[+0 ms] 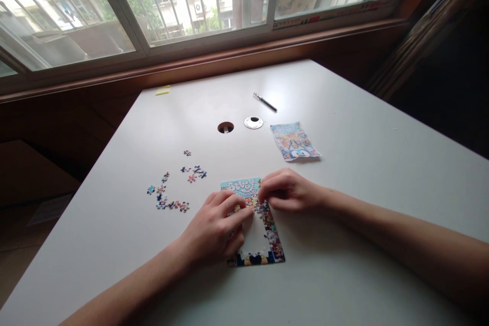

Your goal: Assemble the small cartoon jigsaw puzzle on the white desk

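A partly assembled jigsaw puzzle lies on the white table in front of me. Its top and border are joined, and bare white shows through a gap in the lower middle. Across its left side rests my left hand, the fingers spread over the pieces and the index finger reaching toward the centre. My right hand is at the upper right edge, fingers curled and tips close together on the puzzle. Whether a piece is between those tips is hidden. Loose puzzle pieces lie in scattered groups to the left.
Beyond the puzzle, a creased picture sheet lies to the right. A pen, a round metal cover and a cable hole are farther back. A yellow sticky note is at the far left edge, below the barred window.
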The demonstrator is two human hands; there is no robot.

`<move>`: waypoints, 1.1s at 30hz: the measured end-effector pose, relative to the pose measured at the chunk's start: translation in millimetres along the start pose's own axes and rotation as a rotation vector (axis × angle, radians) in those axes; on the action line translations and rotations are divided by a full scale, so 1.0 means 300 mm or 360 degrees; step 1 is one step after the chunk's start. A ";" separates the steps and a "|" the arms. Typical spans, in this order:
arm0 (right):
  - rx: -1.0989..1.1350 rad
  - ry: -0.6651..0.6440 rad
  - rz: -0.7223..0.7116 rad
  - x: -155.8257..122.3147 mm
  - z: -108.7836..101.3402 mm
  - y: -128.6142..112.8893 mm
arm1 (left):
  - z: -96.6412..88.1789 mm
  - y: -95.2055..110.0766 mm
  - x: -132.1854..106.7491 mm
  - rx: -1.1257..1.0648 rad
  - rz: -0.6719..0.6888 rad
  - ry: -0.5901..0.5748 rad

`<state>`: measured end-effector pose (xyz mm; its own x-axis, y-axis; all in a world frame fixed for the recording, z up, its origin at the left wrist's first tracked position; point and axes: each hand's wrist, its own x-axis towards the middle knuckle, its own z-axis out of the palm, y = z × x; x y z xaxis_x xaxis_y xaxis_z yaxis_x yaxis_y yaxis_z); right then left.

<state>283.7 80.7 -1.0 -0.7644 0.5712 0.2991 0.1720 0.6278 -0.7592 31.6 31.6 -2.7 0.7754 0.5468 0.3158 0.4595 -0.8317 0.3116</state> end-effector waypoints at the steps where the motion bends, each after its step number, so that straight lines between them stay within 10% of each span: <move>1: -0.0007 -0.0012 -0.0030 -0.002 0.001 0.001 | 0.000 0.000 0.000 0.0003 0.0002 0.0001; 33: -0.0392 -0.0134 -0.0130 -0.011 0.032 0.012 | 0.003 -0.004 -0.007 0.0022 -0.0012 -0.0052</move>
<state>280.9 76.1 -10.1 -0.8291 0.4740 0.2964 0.2459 0.7854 -0.5681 29.9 31.4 -4.7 0.7855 0.5500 0.2837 0.4714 -0.8288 0.3015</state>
